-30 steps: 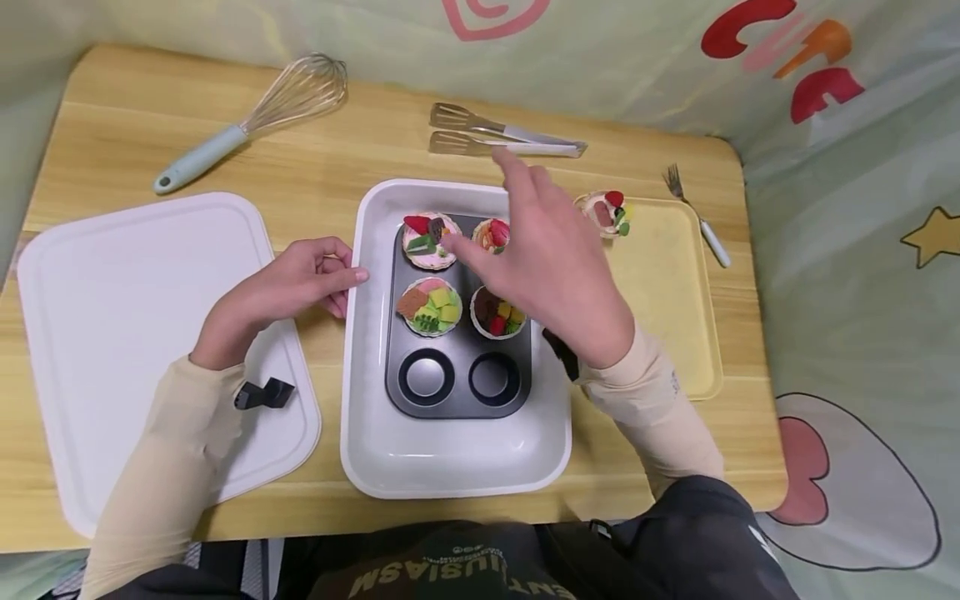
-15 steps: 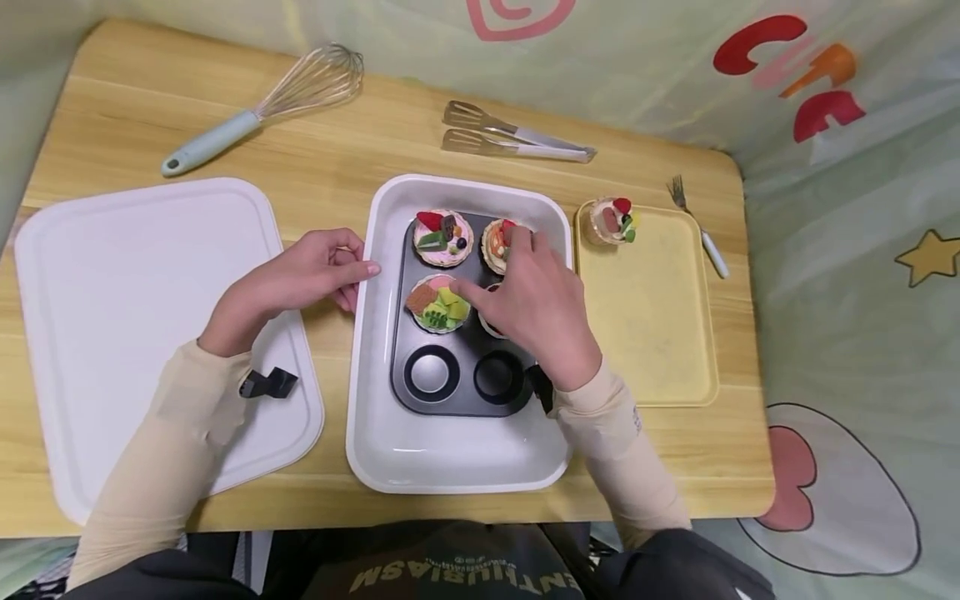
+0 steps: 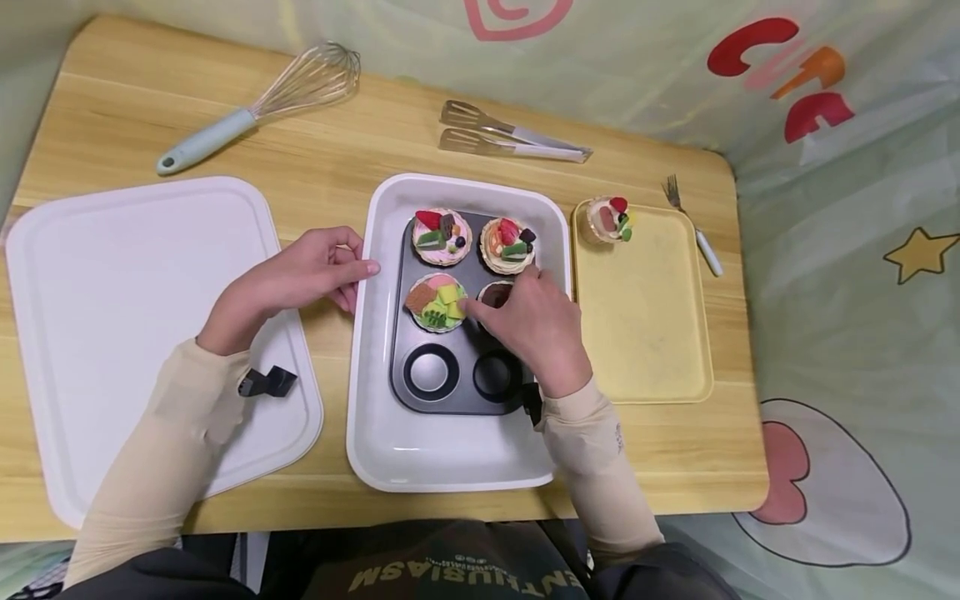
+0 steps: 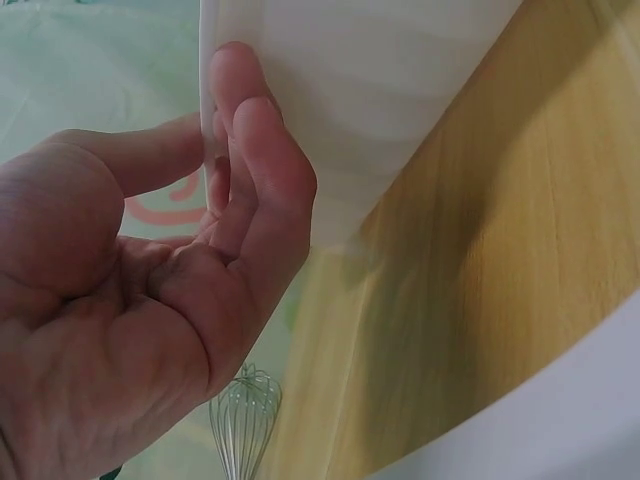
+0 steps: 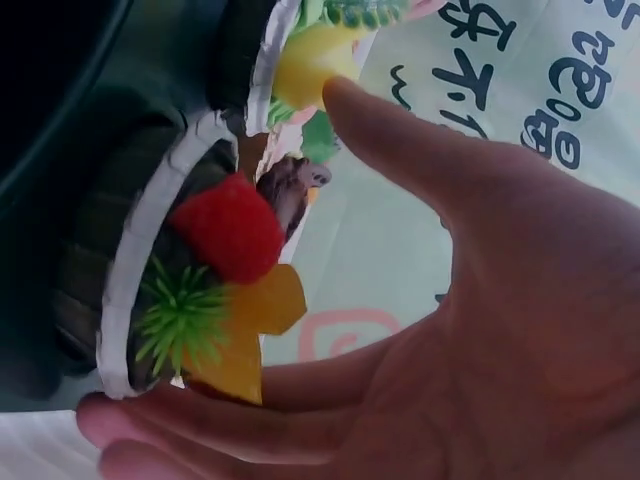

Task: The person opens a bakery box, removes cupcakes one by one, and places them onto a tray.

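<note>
Beneath my left forearm (image 3: 176, 446) lies a smooth white tray (image 3: 138, 333), my left hand (image 3: 311, 271) pinches the glossy basin (image 3: 450, 458) by its rim, and my right hand (image 3: 536, 321) spreads, thumb and fingers apart, around a round, pale-rimmed brown cupcake (image 5: 210, 270) in the metal muffin pan (image 3: 465, 396).

Bright, even light fills the head view, leaving small white glints on the near floor of the deep white tray (image 3: 450, 462). The left wrist view looks hazier, a soft shadow crossing the tabletop (image 4: 560, 180); in the right wrist view, the muffin pan (image 5: 165, 60) darkens almost to black.
</note>
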Tool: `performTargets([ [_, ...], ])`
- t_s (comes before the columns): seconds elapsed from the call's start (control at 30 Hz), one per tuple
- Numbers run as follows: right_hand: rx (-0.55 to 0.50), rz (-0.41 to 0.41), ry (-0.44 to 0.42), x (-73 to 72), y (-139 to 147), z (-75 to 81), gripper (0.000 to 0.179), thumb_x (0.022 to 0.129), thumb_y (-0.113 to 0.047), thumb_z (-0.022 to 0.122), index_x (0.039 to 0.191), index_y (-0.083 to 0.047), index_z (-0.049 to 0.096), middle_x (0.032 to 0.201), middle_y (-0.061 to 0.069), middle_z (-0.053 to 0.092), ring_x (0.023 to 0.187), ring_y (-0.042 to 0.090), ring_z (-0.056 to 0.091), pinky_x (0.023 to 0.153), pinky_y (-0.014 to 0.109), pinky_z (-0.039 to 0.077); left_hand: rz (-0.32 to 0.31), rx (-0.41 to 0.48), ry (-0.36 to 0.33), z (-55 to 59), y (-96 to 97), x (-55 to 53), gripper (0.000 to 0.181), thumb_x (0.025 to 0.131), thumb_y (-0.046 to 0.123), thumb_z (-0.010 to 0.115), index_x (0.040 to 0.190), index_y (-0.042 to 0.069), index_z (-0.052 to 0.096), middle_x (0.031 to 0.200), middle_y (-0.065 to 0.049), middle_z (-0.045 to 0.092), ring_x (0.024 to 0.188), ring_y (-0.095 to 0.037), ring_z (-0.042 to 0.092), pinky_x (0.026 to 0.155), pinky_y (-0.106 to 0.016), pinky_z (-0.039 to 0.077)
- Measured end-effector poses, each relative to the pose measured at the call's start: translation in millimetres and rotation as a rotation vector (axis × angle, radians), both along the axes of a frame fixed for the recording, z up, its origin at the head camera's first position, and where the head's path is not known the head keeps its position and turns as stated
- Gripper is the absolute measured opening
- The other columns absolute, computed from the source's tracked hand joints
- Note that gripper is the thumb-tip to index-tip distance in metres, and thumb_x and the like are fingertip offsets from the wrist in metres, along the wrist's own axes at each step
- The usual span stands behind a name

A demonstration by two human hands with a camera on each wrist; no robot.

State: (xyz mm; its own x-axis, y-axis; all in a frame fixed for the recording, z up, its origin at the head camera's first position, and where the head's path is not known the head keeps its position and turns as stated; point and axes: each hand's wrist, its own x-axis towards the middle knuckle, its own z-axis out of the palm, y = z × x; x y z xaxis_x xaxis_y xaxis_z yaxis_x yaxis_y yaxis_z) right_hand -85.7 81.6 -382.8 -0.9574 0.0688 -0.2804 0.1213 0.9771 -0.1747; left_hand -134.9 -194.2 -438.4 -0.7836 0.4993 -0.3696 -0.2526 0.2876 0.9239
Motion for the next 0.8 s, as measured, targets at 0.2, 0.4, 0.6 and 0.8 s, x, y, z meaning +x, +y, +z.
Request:
performTargets([
  [0.2, 0.027, 0.036, -0.139, -3.2, 4, -0.8, 0.094, 0.074, -0.068, 0.075, 0.129, 0.004, 0.051, 0.114, 0.02, 0.058, 0.102, 0.033, 0.061, 0.081, 0.053, 0.055, -0.01, -0.002, 0.002, -0.6, 0.6, -1.3, 0.022, 0.101, 0.014, 0.06, 0.105, -0.003, 0.048, 0.069, -0.011, 0.063, 0.059, -0.026, 0.067, 0.061, -0.037, 0.062],
  [0.4, 0.054, 0.066, -0.197, -5.1, 5, -4.0, 0.102, 0.07, -0.06, 0.084, 0.138, 0.003, 0.043, 0.122, 0.02, 0.054, 0.104, 0.034, 0.061, 0.083, 0.053, 0.056, -0.008, 0.008, -0.001, -1.9, 0.4, -1.4, 0.022, 0.101, 0.014, 0.06, 0.106, -0.004, 0.048, 0.069, -0.01, 0.063, 0.058, -0.024, 0.066, 0.061, -0.038, 0.062],
  [0.6, 0.062, 0.091, -0.169, -5.0, 6, -7.3, 0.086, 0.073, -0.051, 0.086, 0.128, 0.003, 0.048, 0.112, 0.021, 0.053, 0.09, 0.034, 0.063, 0.074, 0.051, 0.058, -0.011, -0.011, 0.001, -0.6, -0.2, -1.1, 0.023, 0.101, 0.015, 0.06, 0.106, -0.004, 0.047, 0.068, -0.011, 0.063, 0.058, -0.025, 0.067, 0.059, -0.036, 0.061],
  [0.8, 0.027, 0.11, -0.139, -5.3, 9, -11.7, 0.072, 0.075, -0.041, 0.085, 0.12, 0.003, 0.05, 0.107, 0.022, 0.052, 0.083, 0.034, 0.061, 0.07, 0.05, 0.058, -0.001, -0.023, -0.008, -1.9, 0.7, -1.1, 0.023, 0.101, 0.015, 0.06, 0.106, -0.003, 0.047, 0.068, -0.011, 0.063, 0.058, -0.024, 0.067, 0.059, -0.037, 0.061],
])
